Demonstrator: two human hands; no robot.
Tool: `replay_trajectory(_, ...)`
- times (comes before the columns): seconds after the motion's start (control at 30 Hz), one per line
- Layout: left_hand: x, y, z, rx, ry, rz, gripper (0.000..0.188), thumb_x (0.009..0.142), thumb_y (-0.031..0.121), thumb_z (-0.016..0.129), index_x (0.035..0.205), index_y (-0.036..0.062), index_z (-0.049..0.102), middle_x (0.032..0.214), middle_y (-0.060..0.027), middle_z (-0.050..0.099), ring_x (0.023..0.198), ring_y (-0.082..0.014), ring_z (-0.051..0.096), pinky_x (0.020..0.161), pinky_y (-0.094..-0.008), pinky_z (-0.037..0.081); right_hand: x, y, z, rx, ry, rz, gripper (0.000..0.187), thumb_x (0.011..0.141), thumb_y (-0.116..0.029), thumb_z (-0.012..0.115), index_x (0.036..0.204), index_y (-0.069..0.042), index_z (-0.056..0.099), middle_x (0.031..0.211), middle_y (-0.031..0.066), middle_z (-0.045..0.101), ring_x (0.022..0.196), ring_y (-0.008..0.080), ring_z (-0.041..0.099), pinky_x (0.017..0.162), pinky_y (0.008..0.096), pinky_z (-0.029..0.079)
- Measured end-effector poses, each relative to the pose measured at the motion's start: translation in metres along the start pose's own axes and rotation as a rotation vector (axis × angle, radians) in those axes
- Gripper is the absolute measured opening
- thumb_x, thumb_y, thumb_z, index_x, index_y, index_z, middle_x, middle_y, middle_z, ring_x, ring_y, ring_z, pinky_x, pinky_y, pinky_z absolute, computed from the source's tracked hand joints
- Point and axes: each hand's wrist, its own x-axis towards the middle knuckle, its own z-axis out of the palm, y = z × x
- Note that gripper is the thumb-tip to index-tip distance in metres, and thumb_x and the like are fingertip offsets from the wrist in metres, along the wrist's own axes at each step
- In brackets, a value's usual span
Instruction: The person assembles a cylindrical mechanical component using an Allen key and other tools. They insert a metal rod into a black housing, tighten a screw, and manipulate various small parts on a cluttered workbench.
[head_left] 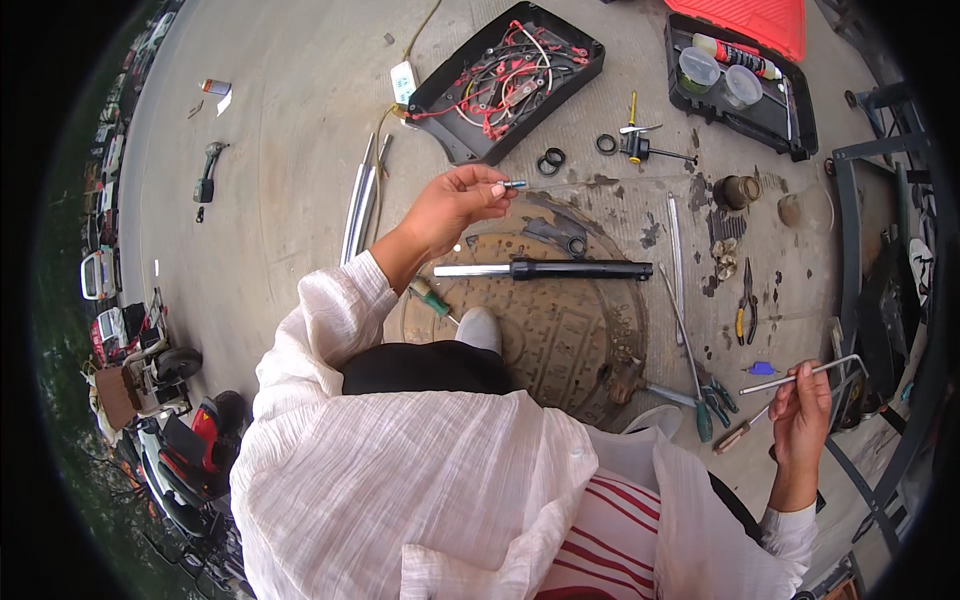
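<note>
My left hand (458, 208) is closed, pinching a small metal bolt (514, 184) between thumb and fingertips above the far edge of the manhole cover (545, 350). At the right, my right hand (803, 412) grips a long L-shaped hex key (842, 363), its bent end pointing away from me. A fork tube (580, 270), black on its right part and bright metal on its left, lies across the cover between my hands. Below my left wrist is a green-handled screwdriver (430, 297), partly hidden by my arm. A second screwdriver (735, 436) lies beside my right hand.
Ahead stand a black tray of tangled wires (510, 80) and an open toolbox (740, 90) with a red lid. Metal tubes (358, 210) lie at left, pliers (747, 305) and a hammer (640, 385) at right. A metal frame (850, 240) borders the right side.
</note>
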Motion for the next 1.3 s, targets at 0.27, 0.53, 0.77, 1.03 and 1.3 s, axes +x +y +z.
replay_trajectory(0.27,-0.006,-0.091,-0.118,-0.098,0.442,-0.023,0.030,0.085,0.010,0.069,0.113,0.0028,0.058,0.097,-0.0046,0.064,0.085,-0.0125,0.060,0.079,-0.0252,0.050,-0.044,-0.057,0.049,0.054,0.053,-0.163,0.019,0.101,-0.024,0.047,0.096,-0.005,0.046,0.065,0.0020,0.051,0.046,0.0043,0.042,0.040,0.0168,0.033)
replay_trajectory(0.53,-0.015,-0.147,-0.224,0.139,0.720,0.004,0.026,0.079,0.007,0.074,0.103,0.0017,0.065,0.088,-0.0040,0.065,0.078,-0.0116,0.059,0.069,-0.0246,0.048,-0.054,-0.058,0.060,0.203,0.122,-0.214,0.025,0.103,-0.025,0.041,0.108,-0.002,0.048,0.070,0.0018,0.045,0.054,0.0055,0.036,0.045,0.0203,0.031)
replay_trajectory(0.77,0.014,-0.150,-0.226,0.790,0.748,0.216,0.024,0.080,0.007,0.070,0.103,0.0026,0.066,0.085,-0.0028,0.067,0.074,-0.0104,0.059,0.069,-0.0249,0.048,-0.038,-0.050,0.049,0.193,0.247,-0.164,0.027,0.102,-0.024,0.044,0.112,-0.001,0.054,0.081,0.0042,0.054,0.056,0.0063,0.041,0.047,0.0195,0.035)
replay_trajectory(1.03,0.008,-0.112,-0.197,1.485,0.579,0.318,0.021,0.075,0.015,0.069,0.096,0.0154,0.069,0.093,-0.0054,0.065,0.095,-0.0294,0.058,0.084,-0.0399,0.045,-0.045,-0.049,0.065,0.100,0.092,-0.160,0.023,0.102,-0.023,0.045,0.108,-0.001,0.050,0.074,0.0040,0.050,0.056,0.0070,0.039,0.048,0.0192,0.034)
replay_trajectory(1.3,0.018,-0.122,-0.172,1.831,0.293,0.456,0.018,0.074,0.013,0.061,0.091,0.0160,0.066,0.091,-0.0014,0.062,0.095,-0.0220,0.056,0.091,-0.0366,0.039,-0.046,-0.049,0.072,0.055,0.074,-0.159,0.020,0.102,-0.022,0.045,0.103,-0.002,0.047,0.070,0.0036,0.048,0.054,0.0061,0.040,0.046,0.0182,0.034)
